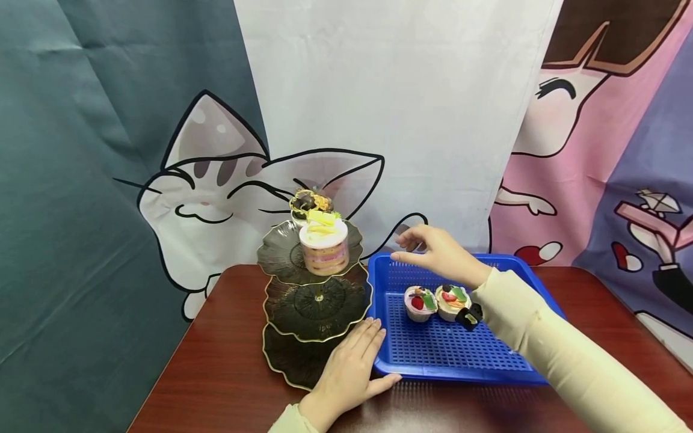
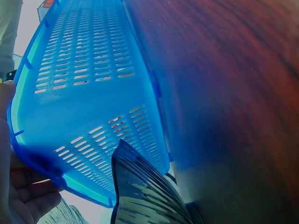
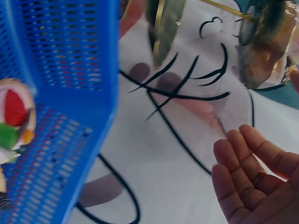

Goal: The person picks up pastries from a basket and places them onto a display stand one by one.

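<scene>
Head view: your right hand (image 1: 441, 255) hovers empty, your left hand (image 1: 351, 364) rests unclenched on the basket (image 1: 460, 374); bumping the stand (image 1: 284, 310) could topple its front dessert (image 1: 326, 252).

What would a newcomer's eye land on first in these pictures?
Probably the bright blue basket on the red-brown table, holding two fruit-topped cupcakes. Next, perhaps, the dark, gold-rimmed three-tier stand left of the basket, with two desserts on its top plate.
</scene>
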A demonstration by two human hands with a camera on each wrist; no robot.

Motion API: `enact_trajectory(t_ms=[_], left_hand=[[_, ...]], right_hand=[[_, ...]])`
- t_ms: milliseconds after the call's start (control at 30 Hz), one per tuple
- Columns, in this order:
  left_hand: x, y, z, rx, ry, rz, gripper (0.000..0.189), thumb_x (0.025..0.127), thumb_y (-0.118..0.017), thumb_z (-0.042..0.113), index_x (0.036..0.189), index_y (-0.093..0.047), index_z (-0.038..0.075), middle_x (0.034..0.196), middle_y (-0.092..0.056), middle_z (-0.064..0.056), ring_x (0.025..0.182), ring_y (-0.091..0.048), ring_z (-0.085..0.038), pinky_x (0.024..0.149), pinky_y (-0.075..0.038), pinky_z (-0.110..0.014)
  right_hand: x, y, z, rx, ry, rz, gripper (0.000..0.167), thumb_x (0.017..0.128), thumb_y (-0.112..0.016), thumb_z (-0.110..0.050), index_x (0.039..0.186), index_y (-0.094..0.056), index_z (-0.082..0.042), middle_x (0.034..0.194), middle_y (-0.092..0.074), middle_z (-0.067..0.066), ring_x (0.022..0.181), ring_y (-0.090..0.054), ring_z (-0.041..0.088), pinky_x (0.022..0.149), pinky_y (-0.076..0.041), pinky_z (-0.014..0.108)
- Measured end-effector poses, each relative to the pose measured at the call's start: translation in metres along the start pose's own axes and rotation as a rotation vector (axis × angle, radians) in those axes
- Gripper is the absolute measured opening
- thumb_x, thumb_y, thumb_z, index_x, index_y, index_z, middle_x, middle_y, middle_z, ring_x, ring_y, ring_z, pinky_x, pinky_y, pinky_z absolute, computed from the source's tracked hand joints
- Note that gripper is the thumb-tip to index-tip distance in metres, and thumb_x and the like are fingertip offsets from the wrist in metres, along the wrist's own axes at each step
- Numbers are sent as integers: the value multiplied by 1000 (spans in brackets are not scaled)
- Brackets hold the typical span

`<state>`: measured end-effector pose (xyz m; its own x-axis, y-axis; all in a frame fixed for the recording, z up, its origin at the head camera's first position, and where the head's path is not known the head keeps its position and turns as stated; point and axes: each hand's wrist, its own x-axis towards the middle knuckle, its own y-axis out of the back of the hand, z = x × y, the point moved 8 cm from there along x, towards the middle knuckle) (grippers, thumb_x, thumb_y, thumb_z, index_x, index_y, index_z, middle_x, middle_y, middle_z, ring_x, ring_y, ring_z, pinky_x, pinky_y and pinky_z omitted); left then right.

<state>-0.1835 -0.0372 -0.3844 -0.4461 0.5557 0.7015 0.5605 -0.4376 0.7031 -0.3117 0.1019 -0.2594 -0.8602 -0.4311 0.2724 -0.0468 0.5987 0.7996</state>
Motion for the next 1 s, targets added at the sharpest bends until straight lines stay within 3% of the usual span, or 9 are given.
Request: enact_trajectory(t_ms=[300,533,800,1000], left_hand=[[0,0,-1,-8,9,-7,72,70,-73,61,115,-66,6,124,-66,-11,121,-60,-23,103,-46,-31],[1,0,-1,-19,15,-16,72,70,-74,60,116,-66,6,125,-65,-11,122,-60,-23,103,-46,-31],[2,1,-1,-8,8,-1,72,70,-74,60,116,-67,6,124,-66,-10,121,-60,-23,103,-47,-31],[0,0,-1,-24,10,-10,72,70,-74,60,116,-66,5,123,-66,-12,120,-60,-23,101,-48,-32]], right_hand=[[-9,-8,28,10,-11,-24,37,87,-69,-34,113,-65,-8,106,-68,7,98,-62,21,88,-50,40],[-15,-13,47,3,-20,-34,38,86,-71,-32,114,-64,-7,109,-66,8,102,-61,28,90,-50,46],[-18,-21,68,-75,-4,-54,44,83,-73,-36,111,-66,-3,107,-67,11,102,-63,29,90,-52,50],[-22,-31,80,-153,2,-134,45,83,-73,-35,112,-66,-1,111,-66,16,107,-62,34,92,-50,52]])
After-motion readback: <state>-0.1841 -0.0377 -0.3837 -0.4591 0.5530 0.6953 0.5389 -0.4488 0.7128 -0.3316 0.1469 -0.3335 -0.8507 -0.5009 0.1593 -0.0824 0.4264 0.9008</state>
